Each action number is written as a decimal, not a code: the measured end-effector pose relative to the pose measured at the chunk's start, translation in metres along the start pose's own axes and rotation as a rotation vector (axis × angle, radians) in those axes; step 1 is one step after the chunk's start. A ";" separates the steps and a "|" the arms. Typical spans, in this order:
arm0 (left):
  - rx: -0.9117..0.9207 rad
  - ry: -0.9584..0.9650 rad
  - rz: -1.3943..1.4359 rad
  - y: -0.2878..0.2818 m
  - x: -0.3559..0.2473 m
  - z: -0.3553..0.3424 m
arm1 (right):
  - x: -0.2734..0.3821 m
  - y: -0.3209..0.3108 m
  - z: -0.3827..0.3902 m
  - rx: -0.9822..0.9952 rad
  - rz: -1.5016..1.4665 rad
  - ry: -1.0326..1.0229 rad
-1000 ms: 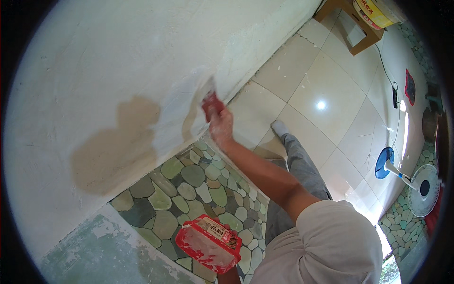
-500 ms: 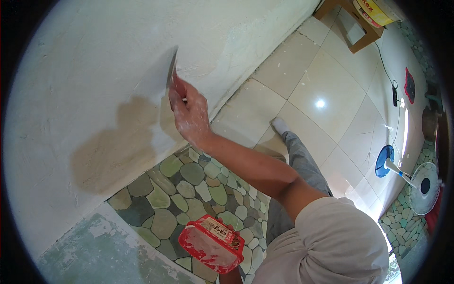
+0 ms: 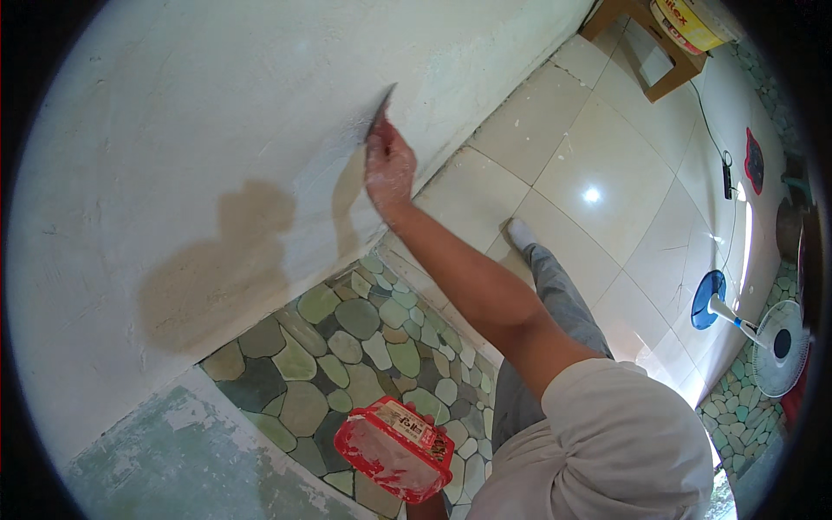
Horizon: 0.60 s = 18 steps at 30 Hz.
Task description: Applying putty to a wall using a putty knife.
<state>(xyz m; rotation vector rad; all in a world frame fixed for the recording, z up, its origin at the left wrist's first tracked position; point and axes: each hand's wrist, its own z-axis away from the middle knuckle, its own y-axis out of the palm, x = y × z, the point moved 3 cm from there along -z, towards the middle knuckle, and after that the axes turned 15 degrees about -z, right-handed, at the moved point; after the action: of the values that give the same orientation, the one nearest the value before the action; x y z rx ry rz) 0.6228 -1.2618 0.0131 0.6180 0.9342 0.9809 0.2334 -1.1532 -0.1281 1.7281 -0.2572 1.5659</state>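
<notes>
A putty knife (image 3: 381, 110) with a red handle is in my right hand (image 3: 389, 172), its thin blade on or just against the pale plastered wall (image 3: 173, 104), where smears show. My fingers are closed round the handle. Low in the view my left hand (image 3: 431, 421) holds a red plastic tub (image 3: 390, 459), crusted with whitish filler and labelled on one end; only fingertips show past its rim, the rest hidden beneath it. The tub is over a green pebble-patterned floor strip (image 3: 355, 321).
Cream floor tiles (image 3: 607, 173) lie right of the wall, my foot on them. A brown stool (image 3: 667, 82) carries a yellow bucket (image 3: 693, 22) at top right. A white fan (image 3: 776, 347) with blue base, a cable and power strip (image 3: 726, 178), and a red-edged item (image 3: 753, 160) are at right.
My right hand with the putty knife swept left along the wall, then back to the right and slightly upward. The tub in my left hand shifted slightly to the right.
</notes>
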 end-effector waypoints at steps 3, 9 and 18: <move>-0.021 0.010 -0.019 -0.005 0.000 0.002 | 0.030 0.026 0.037 0.124 0.000 0.015; 0.042 -0.024 0.067 0.005 -0.001 -0.008 | 0.053 0.007 0.088 0.332 -0.039 0.000; 0.020 -0.023 0.139 0.001 0.003 0.000 | 0.002 -0.025 0.019 0.020 -0.068 0.084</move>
<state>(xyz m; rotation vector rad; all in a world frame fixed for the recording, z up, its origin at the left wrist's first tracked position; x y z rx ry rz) 0.6230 -1.2587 0.0128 0.7169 0.8906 1.0874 0.2634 -1.1476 -0.1356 1.6643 -0.1392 1.5919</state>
